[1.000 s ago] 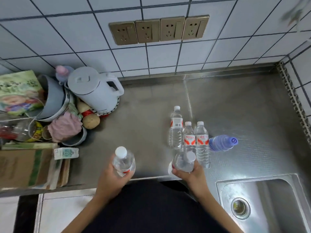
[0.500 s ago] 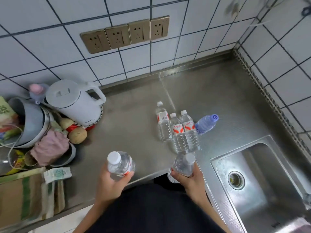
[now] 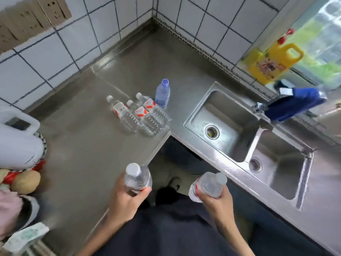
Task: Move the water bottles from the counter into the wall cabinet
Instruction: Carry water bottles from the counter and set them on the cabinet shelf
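Observation:
My left hand (image 3: 123,202) grips a clear water bottle (image 3: 137,177) with a white cap, held upright near the counter's front edge. Off the counter, my right hand (image 3: 215,200) holds a second clear bottle (image 3: 208,183), tilted with its cap to the right. Three clear bottles with red-and-white labels (image 3: 136,115) stand together on the steel counter (image 3: 83,145) near its inner corner. A blue bottle (image 3: 162,94) stands just behind them. No wall cabinet is in view.
A white electric kettle (image 3: 17,137) and a potato (image 3: 27,182) crowd the counter's left side. A double steel sink (image 3: 239,137) fills the right, with a blue-wrapped tap (image 3: 291,104) and a yellow jug (image 3: 275,61) on the sill behind. Wall sockets (image 3: 33,17) sit top left.
The view has swung right, bringing the sink and window sill into sight. Both hands, each still holding a bottle, have drawn back from the counter and apart.

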`<state>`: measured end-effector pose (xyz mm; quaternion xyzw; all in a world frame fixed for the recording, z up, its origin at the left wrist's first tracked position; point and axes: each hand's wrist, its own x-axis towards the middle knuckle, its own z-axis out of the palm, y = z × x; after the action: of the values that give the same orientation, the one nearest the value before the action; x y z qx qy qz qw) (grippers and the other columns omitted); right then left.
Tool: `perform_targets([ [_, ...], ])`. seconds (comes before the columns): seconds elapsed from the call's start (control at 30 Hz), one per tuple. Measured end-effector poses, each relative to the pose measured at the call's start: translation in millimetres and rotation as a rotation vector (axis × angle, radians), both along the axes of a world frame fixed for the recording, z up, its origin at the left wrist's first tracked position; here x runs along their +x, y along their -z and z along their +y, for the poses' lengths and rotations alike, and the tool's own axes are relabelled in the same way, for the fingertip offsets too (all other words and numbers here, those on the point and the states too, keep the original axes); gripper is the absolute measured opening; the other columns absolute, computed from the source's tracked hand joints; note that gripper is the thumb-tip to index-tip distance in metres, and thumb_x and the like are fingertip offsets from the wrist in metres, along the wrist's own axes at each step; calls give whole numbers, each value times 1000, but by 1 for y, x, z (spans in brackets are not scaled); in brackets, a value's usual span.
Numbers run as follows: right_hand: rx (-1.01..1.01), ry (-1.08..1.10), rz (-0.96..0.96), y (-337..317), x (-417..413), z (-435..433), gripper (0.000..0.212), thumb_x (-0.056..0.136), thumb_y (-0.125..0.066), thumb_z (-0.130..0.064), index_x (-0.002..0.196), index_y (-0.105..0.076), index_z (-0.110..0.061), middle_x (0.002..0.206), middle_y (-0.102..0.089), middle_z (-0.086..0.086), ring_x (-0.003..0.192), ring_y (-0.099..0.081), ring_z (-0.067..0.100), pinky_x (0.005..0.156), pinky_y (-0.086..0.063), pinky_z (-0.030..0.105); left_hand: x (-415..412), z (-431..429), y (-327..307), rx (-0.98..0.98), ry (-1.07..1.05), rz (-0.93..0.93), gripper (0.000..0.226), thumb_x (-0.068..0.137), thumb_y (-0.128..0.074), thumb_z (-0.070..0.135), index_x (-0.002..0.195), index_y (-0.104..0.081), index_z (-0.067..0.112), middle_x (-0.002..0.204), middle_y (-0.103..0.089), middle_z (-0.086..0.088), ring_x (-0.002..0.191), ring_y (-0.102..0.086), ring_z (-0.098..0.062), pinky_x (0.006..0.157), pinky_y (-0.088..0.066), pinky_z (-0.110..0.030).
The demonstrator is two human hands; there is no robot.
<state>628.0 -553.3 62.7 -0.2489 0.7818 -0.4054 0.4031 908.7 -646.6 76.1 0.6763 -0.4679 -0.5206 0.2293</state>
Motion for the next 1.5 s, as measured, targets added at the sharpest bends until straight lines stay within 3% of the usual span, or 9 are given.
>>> perform_targets([
  [0.07, -21, 87, 10, -1, -5, 20, 49, 66, -98, -29, 109, -74, -30, 102, -82, -4, 90, -79, 11, 71, -59, 16, -10, 2, 2, -12, 71, 8, 66, 65, -92, 32, 124, -68, 18, 119, -76, -6, 113, -73, -30, 105, -53, -56],
  [0.23, -96, 225, -30, -3, -17, 55, 47, 66, -99, -28, 107, -75, -30, 97, -82, -4, 83, -78, 6, 68, -57, 15, -53, 9, -1, -128, 260, -7, 52, 64, -89, 46, 111, -67, 50, 107, -76, 21, 100, -73, -2, 94, -57, -32],
  [0.37, -141, 312, -73, -8, -46, 97, 50, 66, -98, -27, 110, -76, -28, 101, -82, -1, 88, -78, 8, 73, -59, 18, -98, 24, 1, -105, 368, 26, 63, 65, -90, 45, 122, -67, 30, 116, -76, 3, 109, -73, -21, 101, -57, -54],
  [0.47, -192, 485, -64, -14, -80, 157, 54, 61, -99, -32, 110, -76, -29, 101, -82, -2, 87, -77, 7, 72, -58, 17, -147, 51, -4, -105, 477, 0, 63, 64, -90, 49, 119, -70, 26, 114, -76, -2, 108, -73, -20, 99, -58, -53],
  [0.6, -225, 672, -97, -12, -119, 226, 68, 52, -100, -38, 114, -75, -27, 103, -80, 0, 91, -76, 9, 75, -59, 18, -208, 89, 1, -141, 636, -18, 55, 73, -99, 19, 119, -68, 26, 114, -74, 0, 110, -69, -17, 101, -55, -48],
  [0.83, -266, 862, -126, -4, -166, 305, 56, 59, -95, -17, 111, -74, -15, 94, -79, -1, 84, -74, 10, 69, -59, 19, -319, 150, 1, -152, 915, 22, 73, 66, -101, 30, 130, -66, 23, 119, -73, -4, 114, -69, -25, 102, -54, -45],
  [0.97, -302, 998, -108, -10, -179, 346, 52, 62, -92, -10, 110, -74, -17, 93, -78, -5, 83, -74, 5, 71, -59, 19, -372, 175, -8, -147, 1061, 45, 76, 57, -89, 60, 125, -66, 38, 119, -75, 4, 111, -71, -12, 95, -55, -38],
  [1.13, -266, 1213, -69, -2, -190, 394, 53, 59, -91, -11, 108, -73, -19, 89, -79, -9, 80, -73, 4, 69, -57, 14, -442, 196, -7, -164, 1242, 96, 64, 59, -90, 64, 117, -66, 56, 115, -75, 21, 103, -71, 5, 83, -52, -25],
  [1.5, -285, 1492, 75, -24, -273, 417, 46, 63, -89, -10, 101, -75, -34, 89, -79, -11, 82, -73, 0, 73, -56, 12, -618, 245, -11, -191, 1579, 296, 55, 63, -84, 56, 115, -66, 51, 112, -71, 32, 104, -66, 13, 81, -44, 0],
])
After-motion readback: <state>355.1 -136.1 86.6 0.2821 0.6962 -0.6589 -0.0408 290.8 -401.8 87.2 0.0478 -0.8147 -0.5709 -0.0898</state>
